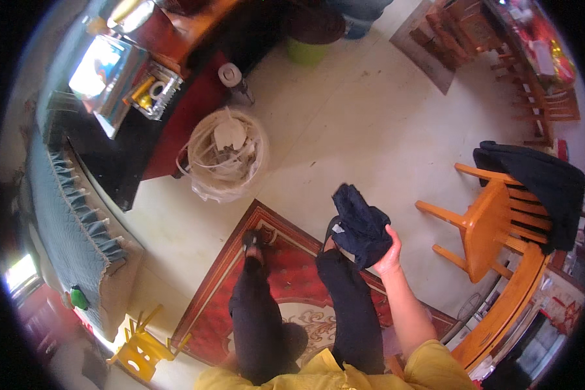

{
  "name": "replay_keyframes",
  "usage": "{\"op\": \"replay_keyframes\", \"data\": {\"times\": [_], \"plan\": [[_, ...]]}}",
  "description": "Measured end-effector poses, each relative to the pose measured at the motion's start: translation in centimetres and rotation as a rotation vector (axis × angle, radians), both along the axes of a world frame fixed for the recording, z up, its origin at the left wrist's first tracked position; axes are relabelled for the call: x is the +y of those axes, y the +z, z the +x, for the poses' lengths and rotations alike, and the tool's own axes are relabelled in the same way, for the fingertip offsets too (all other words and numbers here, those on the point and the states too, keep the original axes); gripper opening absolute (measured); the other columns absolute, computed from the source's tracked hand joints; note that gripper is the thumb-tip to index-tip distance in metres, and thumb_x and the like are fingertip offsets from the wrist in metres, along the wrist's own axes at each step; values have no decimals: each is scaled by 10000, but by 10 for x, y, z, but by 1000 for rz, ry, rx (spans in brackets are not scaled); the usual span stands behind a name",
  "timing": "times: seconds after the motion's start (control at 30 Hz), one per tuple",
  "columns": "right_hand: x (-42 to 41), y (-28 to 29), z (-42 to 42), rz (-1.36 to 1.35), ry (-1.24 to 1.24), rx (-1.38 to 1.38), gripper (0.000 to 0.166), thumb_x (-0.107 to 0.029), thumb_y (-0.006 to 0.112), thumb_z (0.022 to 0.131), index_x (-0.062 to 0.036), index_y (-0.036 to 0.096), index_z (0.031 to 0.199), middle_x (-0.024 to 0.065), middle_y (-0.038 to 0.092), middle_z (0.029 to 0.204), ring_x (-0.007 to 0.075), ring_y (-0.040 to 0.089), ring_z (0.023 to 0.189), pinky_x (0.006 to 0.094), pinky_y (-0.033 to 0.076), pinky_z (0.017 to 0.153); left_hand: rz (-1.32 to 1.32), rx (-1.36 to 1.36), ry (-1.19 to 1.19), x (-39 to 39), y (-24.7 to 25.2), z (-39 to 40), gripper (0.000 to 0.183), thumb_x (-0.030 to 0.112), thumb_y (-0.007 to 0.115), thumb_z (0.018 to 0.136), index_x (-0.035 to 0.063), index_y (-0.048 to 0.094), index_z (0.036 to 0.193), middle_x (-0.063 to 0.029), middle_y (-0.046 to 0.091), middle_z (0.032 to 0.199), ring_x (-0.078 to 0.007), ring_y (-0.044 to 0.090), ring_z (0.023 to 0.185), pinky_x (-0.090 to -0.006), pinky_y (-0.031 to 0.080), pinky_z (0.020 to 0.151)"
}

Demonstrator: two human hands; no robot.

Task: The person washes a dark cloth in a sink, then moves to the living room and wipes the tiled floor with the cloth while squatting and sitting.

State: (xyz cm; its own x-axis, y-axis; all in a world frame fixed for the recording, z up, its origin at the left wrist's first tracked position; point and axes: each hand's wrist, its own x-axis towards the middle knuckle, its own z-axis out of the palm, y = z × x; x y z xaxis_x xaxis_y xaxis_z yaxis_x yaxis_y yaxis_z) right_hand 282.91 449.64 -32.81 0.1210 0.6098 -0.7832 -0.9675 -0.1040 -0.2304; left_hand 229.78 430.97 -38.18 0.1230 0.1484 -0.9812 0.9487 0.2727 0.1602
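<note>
My right hand (389, 253) grips a bunched dark navy cloth (360, 226), with a small white tag showing on it, in front of my right knee. The cloth hangs above the edge of a red patterned rug (292, 280). My left hand is out of view. Before me, past the rug, stands a round waste bin (226, 151) lined with a clear plastic bag and partly filled with white scraps.
On the right stands a wooden chair (487, 229) with a dark garment (541, 175) over its back. A bed with a blue quilted cover (68, 214) lies left, near a small yellow stool (144, 353). A black-topped table (112, 170) borders the upper left.
</note>
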Motion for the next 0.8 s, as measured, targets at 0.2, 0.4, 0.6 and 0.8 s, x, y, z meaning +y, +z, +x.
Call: {"op": "replay_keyframes", "data": {"times": [0.2, 0.4, 0.6, 0.8], "plan": [[29, -112, 38, -82, 26, -98, 549, -400, 523, 828, -46, 518, 1248, 130, 557, 1241, 304, 524, 1131, 438, 390, 997, -34, 34, 212, 35, -98, 59, 325, 245, 501, 884, 52, 582, 1133, -177, 650, 1011, -315, 631, 950, -418, 509, 812], [65, -195, 75, -93, 175, -94, 503, -383, 519, 826, -33, 553, 1186, 148, 580, 1197, 315, 550, 1091, 444, 417, 972, -61, 97, 272, 57, -178, 16, 324, 233, 501, 891, 33, 571, 1137, -171, 649, 1006, -301, 635, 932, -408, 510, 808], [105, -229, 90, 113, 224, -180, 566, -381, 509, 818, -31, 490, 1263, 162, 529, 1268, 324, 512, 1144, 451, 391, 1002, -56, 118, 314, 91, -239, -38, 324, 220, 500, 898, 13, 560, 1141, -165, 648, 1001, -287, 639, 913, -398, 512, 805], [145, -217, 62, 309, 272, -209, 593, -420, 508, 820, -22, 491, 1259, 169, 525, 1274, 328, 502, 1154, 456, 390, 994, 7, 21, 498, 138, -273, -63, 325, 207, 500, 905, -6, 548, 1145, -159, 647, 996, -273, 643, 895, -388, 513, 802]]}}
